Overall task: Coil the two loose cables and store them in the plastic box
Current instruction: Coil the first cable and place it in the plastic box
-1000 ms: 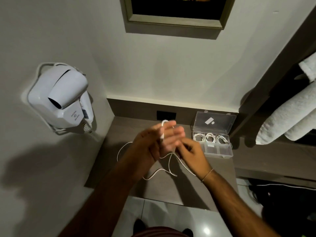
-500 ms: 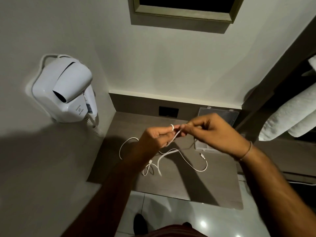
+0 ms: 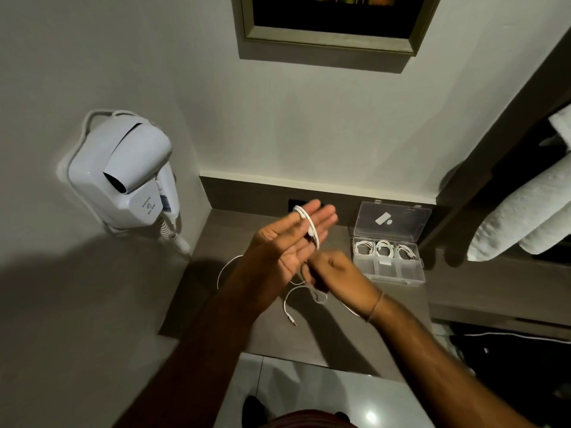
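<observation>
My left hand (image 3: 287,242) is raised above the brown counter, fingers straight, with a white cable (image 3: 307,223) looped around them. Just below it, my right hand (image 3: 336,273) pinches the same cable, whose loose tail (image 3: 289,304) hangs down to the counter and ends in a plug. Another white cable arc (image 3: 223,268) shows left of my left wrist; I cannot tell if it is a second cable. The clear plastic box (image 3: 390,274) stands open at the right, lid up, with three coiled white cables in its back compartments.
A white wall-mounted hair dryer (image 3: 123,177) with a coiled cord hangs on the left wall. A dark socket (image 3: 295,205) sits in the back panel. Rolled white towels (image 3: 522,211) lie on a shelf at right. A framed picture (image 3: 333,23) hangs above.
My right hand has dropped from level with the left fingertips to below the left palm, carrying the cable around. My left fingers have straightened, and the tail on the counter is shorter.
</observation>
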`<state>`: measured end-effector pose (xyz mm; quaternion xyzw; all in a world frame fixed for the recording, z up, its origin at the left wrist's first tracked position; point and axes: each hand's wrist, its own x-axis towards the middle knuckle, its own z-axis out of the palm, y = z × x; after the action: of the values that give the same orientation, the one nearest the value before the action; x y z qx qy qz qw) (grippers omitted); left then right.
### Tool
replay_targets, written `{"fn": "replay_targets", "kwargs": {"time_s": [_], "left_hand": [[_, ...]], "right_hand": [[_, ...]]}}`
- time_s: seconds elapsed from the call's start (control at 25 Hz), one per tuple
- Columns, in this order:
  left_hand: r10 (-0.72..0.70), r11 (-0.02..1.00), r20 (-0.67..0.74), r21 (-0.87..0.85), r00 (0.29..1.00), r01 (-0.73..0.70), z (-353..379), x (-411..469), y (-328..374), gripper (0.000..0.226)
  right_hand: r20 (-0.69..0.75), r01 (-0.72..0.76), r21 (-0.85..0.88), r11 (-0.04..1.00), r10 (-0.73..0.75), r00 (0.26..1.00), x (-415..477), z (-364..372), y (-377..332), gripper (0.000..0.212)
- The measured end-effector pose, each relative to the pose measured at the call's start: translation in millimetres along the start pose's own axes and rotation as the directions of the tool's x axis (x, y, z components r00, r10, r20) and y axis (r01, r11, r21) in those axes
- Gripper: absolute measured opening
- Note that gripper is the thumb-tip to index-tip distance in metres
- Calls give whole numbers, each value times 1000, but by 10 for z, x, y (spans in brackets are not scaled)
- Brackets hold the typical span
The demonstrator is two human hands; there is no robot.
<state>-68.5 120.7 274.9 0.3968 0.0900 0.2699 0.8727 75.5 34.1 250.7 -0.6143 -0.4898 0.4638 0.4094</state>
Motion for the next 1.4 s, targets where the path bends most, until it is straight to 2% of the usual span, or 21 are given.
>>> {"fn": "replay_targets", "kwargs": {"time_s": [0.08, 0.12, 0.2, 0.24, 0.36, 0.48, 0.6, 0.68, 0.76, 0.84, 0.92, 1.0, 1.08, 1.16, 1.28, 1.4], "left_hand": [[105, 950, -158, 307, 982, -53, -65, 17, 69, 40], [170, 870, -206, 491, 964, -49, -94, 14, 90, 40], [234, 713, -194, 700, 953, -32, -110, 4, 74, 40], [223, 683, -179, 730, 958, -22, -95, 0, 42, 41], [39, 775, -147, 628, 988, 63, 22, 3, -41, 33], [-113, 925, -85, 356, 990, 136, 110, 8, -1, 36], [-136, 977, -38, 159, 990, 140, 145, -39, 86, 41], [-103, 991, -20, 83, 994, 105, 182, -62, 81, 42], [-14, 999, -58, 33, 998, 16, 212, -48, 72, 41], [108, 992, -189, 77, 976, -95, 201, -1, 90, 38], [246, 938, -325, 317, 913, -140, 124, 29, 115, 33], [311, 782, -308, 620, 899, -58, 64, 42, 68, 31], [247, 661, -204, 750, 947, -10, 82, 44, -65, 29], [147, 698, -133, 716, 980, -8, 184, 47, -190, 30], [12, 873, -81, 486, 997, 28, 270, 33, -186, 38], [-86, 904, -2, 420, 996, 79, 273, 17, -100, 47]], "right_hand": [[31, -5, -13, 1000, 5, 999, -186, 31, 53, 51], [17, 40, -46, 998, -40, 999, -239, -47, 20, 46], [-22, 159, -189, 969, -166, 986, -266, -289, -164, 39], [-36, 207, -258, 944, -223, 974, -242, -421, -285, 36], [-23, 279, -359, 891, -308, 951, -88, -687, -632, 24], [-100, 305, -259, 916, -340, 935, 74, -745, -763, 20], [-222, 293, -128, 948, -315, 923, 240, -655, -612, 31], [-191, 217, -4, 976, -214, 958, 260, -442, -384, 42], [-122, 103, 32, 994, -98, 988, 146, -196, -126, 47], [-15, 34, 4, 999, -34, 999, -58, -65, 34, 52], [81, 80, -79, 994, -73, 994, -247, -95, 49, 43], [116, 190, -266, 945, -165, 980, -356, -258, -122, 33], [94, 244, -429, 870, -225, 970, -380, -482, -403, 30], [54, 270, -500, 822, -282, 958, -349, -723, -681, 30], [-102, 278, -370, 886, -336, 936, -200, -950, -874, 26], [-314, 281, -324, 904, -382, 869, 23, -883, -745, 35]]}}
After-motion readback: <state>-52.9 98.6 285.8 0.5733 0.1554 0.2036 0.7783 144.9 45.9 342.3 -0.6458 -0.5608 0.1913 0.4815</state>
